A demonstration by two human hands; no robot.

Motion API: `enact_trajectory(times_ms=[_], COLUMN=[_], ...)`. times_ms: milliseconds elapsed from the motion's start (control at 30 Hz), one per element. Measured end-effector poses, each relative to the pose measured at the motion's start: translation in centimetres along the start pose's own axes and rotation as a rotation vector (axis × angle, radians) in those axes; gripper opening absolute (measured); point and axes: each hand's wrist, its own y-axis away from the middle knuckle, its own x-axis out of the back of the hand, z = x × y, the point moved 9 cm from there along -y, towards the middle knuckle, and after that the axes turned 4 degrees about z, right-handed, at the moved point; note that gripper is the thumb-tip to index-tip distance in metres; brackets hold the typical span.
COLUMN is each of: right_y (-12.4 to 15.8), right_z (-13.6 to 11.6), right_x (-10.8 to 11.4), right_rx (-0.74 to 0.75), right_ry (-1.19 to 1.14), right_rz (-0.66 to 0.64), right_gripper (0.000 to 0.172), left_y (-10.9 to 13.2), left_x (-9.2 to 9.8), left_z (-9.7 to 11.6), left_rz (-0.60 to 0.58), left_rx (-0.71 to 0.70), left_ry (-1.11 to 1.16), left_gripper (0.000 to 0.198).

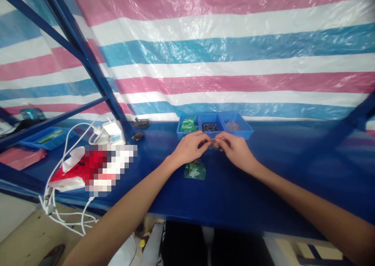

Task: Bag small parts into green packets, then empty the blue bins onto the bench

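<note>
My left hand (191, 145) and my right hand (234, 148) meet just in front of a row of blue bins. Pinched between their fingertips is a small clear plastic bag (215, 144); what lies inside it is too small to make out. Below my left wrist, a green see-through packet (195, 170) rests on the blue table (225, 195). The left bin (179, 134) holds green packets (188, 124). Small dark parts (209, 127) fill the middle bin, partly hidden by my fingers. In the right bin (247, 132) lies a clear or brownish pile (233, 125).
To the left are a red tissue pack (79, 168), a white power strip (115, 132) with looping white cables (66, 141), and small black objects (142, 122). A blue frame post (96, 74) rises there, with another blue tray (48, 139) beyond. Striped plastic sheeting (234, 47) hangs behind.
</note>
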Motion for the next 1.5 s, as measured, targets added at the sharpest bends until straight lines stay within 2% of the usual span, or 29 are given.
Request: enact_trajectory(times_ms=[300,633,667,767,833,1000,1100,1200,1300,1400,1500], right_y=[0.1,-0.3,-0.4,-0.5,-0.5,-0.3,-0.1,0.0,-0.1,-0.5,-0.7], right_z=[1.2,1.1,1.1,1.6,2.0,2.7,2.7,2.7,3.1,3.3,2.8], right_x=[-1.1,-0.6,-0.5,-0.2,-0.1,-0.2,-0.4,-0.8,-1.0,-0.6,-0.3], right_rx=[-0.12,-0.115,-0.117,-0.152,-0.193,-0.325,-0.366,-0.364,-0.336,-0.253,-0.163], right_ry=[-0.237,-0.206,-0.219,-0.269,-0.314,-0.432,-0.456,-0.464,-0.424,-0.317,-0.192], right_rz=[-0.041,-0.066,-0.061,-0.038,-0.028,-0.007,-0.019,-0.05,-0.059,-0.028,-0.026], right_gripper=[0.021,0.023,0.023,0.028,0.032,0.043,0.047,0.044,0.033,0.021,0.018], left_y=[-0.1,-0.1,-0.1,-0.1,-0.1,0.1,0.1,0.0,-0.1,-0.2,-0.2], left_x=[-0.2,0.1,0.1,0.3,0.4,-0.2,-0.3,-0.2,0.0,0.4,0.7], left_z=[0.5,0.8,0.7,0.5,0.6,1.0,1.0,1.1,0.9,0.7,0.7], left_rz=[0.008,0.045,0.051,0.073,0.07,-0.013,-0.01,0.013,0.04,0.079,0.11], left_rx=[-0.02,-0.014,-0.006,0.006,-0.007,-0.037,-0.037,-0.051,-0.046,-0.039,-0.03], left_ry=[0.027,0.007,0.011,0.023,0.021,-0.004,-0.016,-0.017,-0.025,-0.028,-0.032], left_gripper=[0.011,0.009,0.01,0.034,0.04,0.037,0.025,0.016,0.013,0.013,0.013])
